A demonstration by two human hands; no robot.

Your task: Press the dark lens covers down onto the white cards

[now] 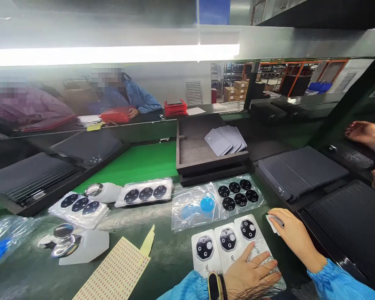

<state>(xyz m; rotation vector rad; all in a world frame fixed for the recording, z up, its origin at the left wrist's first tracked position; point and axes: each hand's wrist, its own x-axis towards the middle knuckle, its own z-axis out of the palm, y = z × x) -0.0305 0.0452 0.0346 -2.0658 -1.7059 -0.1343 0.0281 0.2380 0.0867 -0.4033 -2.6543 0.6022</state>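
Observation:
My left hand [253, 266] lies with fingers spread on the rightmost of three silvery-white phone-back-like panels [206, 264]. Each panel carries a dark octagonal patch with round holes near its far end, and handwritten marks show below. To the right of the panels, my right hand [290, 233] is closed around a small folded white wipe [273, 224], low over the green bench. Beyond the panels lies a clear plastic sheet of black octagonal pieces [234, 188], beside a clear bag with blue film pieces [207, 203].
White bottles with metal caps [90, 246] stand at left, near a sheet of small red labels [112, 271]. Packs of octagonal pieces [145, 192] lie behind. A black tray [190, 154] holds grey panels [226, 141]. Dark panels [303, 166] fill the right. Co-workers sit across the bench.

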